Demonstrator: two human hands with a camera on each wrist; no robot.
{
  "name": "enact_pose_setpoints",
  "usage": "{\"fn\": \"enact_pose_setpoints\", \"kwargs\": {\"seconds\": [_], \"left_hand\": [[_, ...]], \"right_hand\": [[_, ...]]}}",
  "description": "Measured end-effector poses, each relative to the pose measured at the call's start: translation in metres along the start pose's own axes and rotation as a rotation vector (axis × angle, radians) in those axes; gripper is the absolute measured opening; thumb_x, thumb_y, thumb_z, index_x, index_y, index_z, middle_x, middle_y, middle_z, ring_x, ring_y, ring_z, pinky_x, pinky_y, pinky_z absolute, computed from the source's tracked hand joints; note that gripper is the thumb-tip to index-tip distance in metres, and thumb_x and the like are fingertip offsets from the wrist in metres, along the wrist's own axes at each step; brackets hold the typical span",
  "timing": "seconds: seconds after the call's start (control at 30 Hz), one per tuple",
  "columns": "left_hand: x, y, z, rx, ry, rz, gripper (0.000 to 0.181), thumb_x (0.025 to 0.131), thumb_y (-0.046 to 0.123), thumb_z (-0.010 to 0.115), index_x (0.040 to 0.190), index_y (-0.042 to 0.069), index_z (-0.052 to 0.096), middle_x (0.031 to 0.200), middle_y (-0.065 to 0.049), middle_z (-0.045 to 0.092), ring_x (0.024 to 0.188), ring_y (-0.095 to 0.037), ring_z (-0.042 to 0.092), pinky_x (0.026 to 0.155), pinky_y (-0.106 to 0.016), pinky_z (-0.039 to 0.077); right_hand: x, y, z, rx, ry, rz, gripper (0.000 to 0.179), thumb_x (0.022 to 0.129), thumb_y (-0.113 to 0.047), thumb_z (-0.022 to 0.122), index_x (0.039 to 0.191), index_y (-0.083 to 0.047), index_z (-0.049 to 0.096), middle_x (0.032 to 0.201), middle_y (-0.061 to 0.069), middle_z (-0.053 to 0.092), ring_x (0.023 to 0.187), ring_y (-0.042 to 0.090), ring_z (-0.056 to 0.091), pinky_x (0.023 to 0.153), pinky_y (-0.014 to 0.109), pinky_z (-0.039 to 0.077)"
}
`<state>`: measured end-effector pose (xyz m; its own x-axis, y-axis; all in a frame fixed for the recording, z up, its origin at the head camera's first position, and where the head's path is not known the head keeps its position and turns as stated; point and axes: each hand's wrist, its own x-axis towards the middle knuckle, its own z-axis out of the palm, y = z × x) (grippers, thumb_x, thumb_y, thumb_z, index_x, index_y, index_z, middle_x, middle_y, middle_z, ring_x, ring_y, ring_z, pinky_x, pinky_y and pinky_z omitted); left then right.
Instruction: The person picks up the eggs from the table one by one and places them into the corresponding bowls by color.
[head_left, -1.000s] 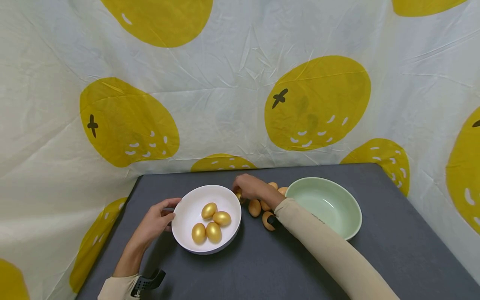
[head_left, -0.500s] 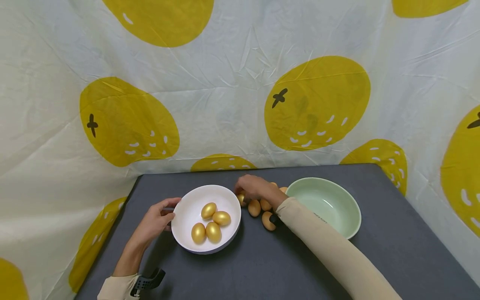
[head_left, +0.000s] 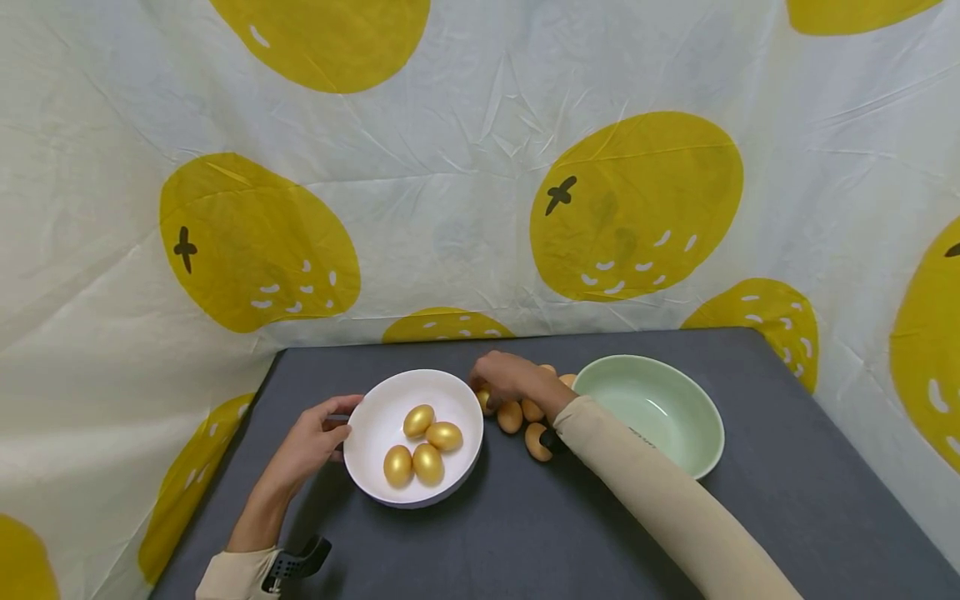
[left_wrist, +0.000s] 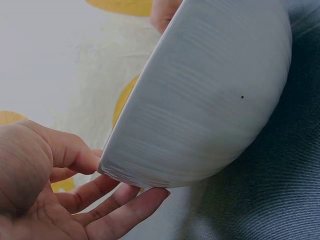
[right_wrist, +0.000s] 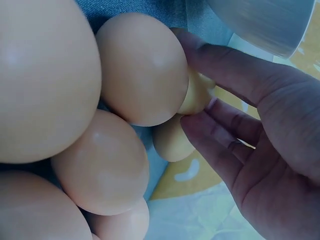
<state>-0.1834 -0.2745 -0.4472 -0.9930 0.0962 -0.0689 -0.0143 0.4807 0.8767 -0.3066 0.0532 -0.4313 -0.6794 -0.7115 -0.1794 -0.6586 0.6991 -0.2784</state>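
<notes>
In the head view my left hand (head_left: 306,442) holds the left side of a white bowl (head_left: 369,442), thumb at the rim and fingers against the outer wall. Several shiny gold eggs (head_left: 429,463) lie in this bowl. Just right of it my right hand (head_left: 506,375) reaches down among eggs on the table. Its thumb and fingers pinch a gold egg (right_wrist: 199,92), partly hidden in the right wrist view behind a brown egg (right_wrist: 142,70). More brown eggs (head_left: 510,417) cluster close by, some covered by the right wrist and forearm.
A light green oval bowl (head_left: 693,442) stands right of the eggs, partly covered by the right sleeve. The dark grey table (head_left: 465,550) ends at a white cloth backdrop (head_left: 442,242) printed with yellow fruit. A black wristband (head_left: 300,562) is on the left wrist.
My right hand has shifted slightly right and more of the gold egg beneath it shows. The left hand and the white bowl have stayed in place.
</notes>
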Motion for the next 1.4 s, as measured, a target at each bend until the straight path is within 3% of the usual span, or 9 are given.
{"fn": "enact_pose_setpoints", "kwargs": {"seconds": [0.27,0.4,0.57,0.77,1.07,1.4], "left_hand": [[0.0,-0.001,0.0,0.001,-0.004,0.002,0.047,0.1,0.002,0.055,0.146,0.006,0.051,0.138,-0.022,0.054,0.106,-0.031,0.061,0.072,-0.037,0.061],[0.0,-0.001,0.0,-0.002,-0.004,0.008,0.047,0.1,0.002,0.055,0.146,0.006,0.051,0.137,-0.022,0.054,0.107,-0.031,0.062,0.072,-0.038,0.061],[-0.001,-0.001,-0.001,0.001,-0.006,0.008,0.047,0.1,0.002,0.055,0.147,0.006,0.051,0.137,-0.022,0.054,0.107,-0.031,0.061,0.073,-0.04,0.06],[-0.001,0.0,-0.001,-0.001,-0.002,0.008,0.047,0.1,0.002,0.056,0.147,0.006,0.051,0.138,-0.023,0.054,0.108,-0.032,0.061,0.073,-0.04,0.061],[-0.001,0.0,-0.001,0.008,-0.009,0.008,0.047,0.101,0.002,0.054,0.147,0.005,0.05,0.137,-0.023,0.053,0.108,-0.032,0.061,0.072,-0.038,0.061],[0.0,-0.002,-0.001,-0.015,-0.011,0.02,0.047,0.101,0.002,0.055,0.147,0.004,0.049,0.137,-0.024,0.053,0.106,-0.032,0.061,0.072,-0.04,0.06]], "right_hand": [[-0.001,0.004,-0.006,-0.054,0.017,-0.002,0.032,0.078,-0.024,0.088,0.108,-0.022,0.078,0.104,-0.008,0.073,0.094,0.013,0.065,0.081,0.035,0.055],[-0.003,0.007,-0.013,-0.039,0.034,0.008,0.037,0.079,-0.029,0.087,0.114,-0.02,0.077,0.111,-0.007,0.073,0.1,0.015,0.065,0.086,0.036,0.055],[-0.009,0.008,-0.022,0.04,0.078,-0.044,0.042,0.082,-0.024,0.086,0.119,-0.009,0.074,0.117,0.004,0.071,0.111,0.022,0.063,0.094,0.038,0.052],[-0.014,0.012,-0.026,0.082,0.137,-0.109,0.036,0.083,-0.019,0.084,0.116,-0.007,0.074,0.113,0.007,0.066,0.104,0.021,0.057,0.091,0.035,0.05],[-0.018,0.017,-0.031,0.151,0.157,-0.123,0.034,0.086,-0.016,0.081,0.117,-0.007,0.072,0.118,0.009,0.065,0.105,0.023,0.06,0.091,0.037,0.051],[-0.022,0.019,-0.036,0.158,0.172,-0.138,0.038,0.086,-0.022,0.082,0.119,-0.007,0.073,0.118,0.005,0.067,0.107,0.02,0.062,0.093,0.036,0.051]]}}
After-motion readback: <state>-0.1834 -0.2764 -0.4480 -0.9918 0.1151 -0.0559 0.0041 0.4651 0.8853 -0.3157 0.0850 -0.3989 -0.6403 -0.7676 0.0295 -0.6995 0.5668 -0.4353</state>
